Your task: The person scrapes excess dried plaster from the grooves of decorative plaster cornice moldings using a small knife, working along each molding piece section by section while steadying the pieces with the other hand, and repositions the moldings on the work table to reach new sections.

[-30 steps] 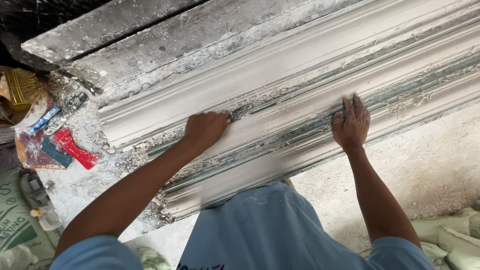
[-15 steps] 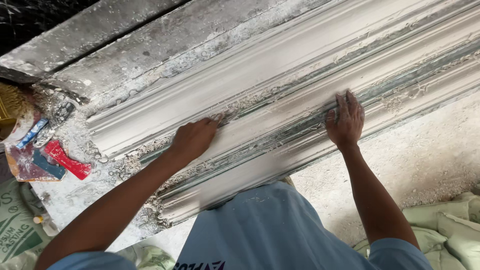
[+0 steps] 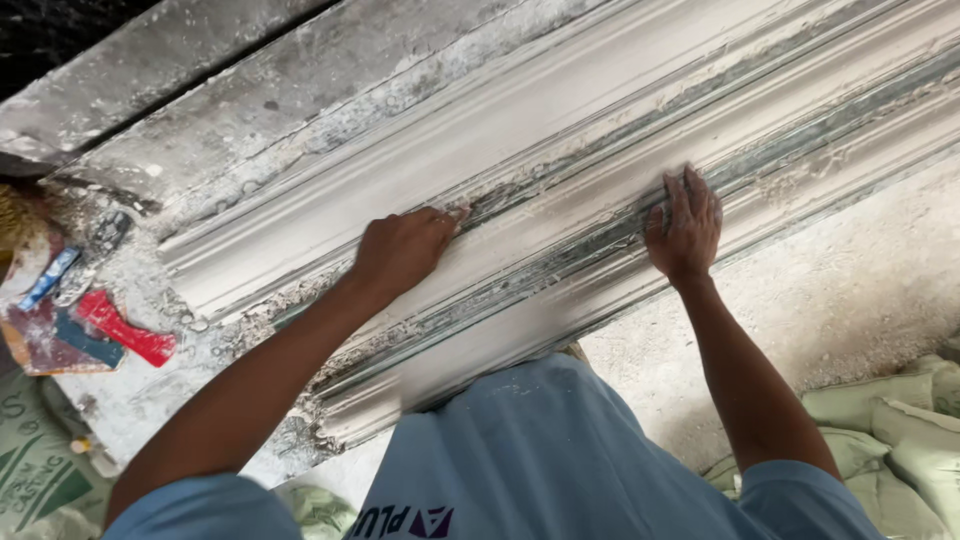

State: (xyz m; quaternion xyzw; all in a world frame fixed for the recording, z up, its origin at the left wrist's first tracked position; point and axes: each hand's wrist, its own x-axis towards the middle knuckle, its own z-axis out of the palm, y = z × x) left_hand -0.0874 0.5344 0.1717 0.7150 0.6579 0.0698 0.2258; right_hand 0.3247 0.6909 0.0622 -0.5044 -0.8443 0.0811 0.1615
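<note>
Both hands press on a long white plaster moulding that lies slantwise across the dusty bench, rising from near left to far right. The left hand rests knuckles up, its fingers curled narrow with the tips at a crumbly groove. The right hand lies flat further right, fingers together and stretched along another groove. A red-handled scraper lies at the bench's left end, well apart from both hands.

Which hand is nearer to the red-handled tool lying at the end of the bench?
Left. The left hand rests on the white moulding, to the right of the red-handled tool. The right hand presses the moulding farther along, well beyond the left.
</note>
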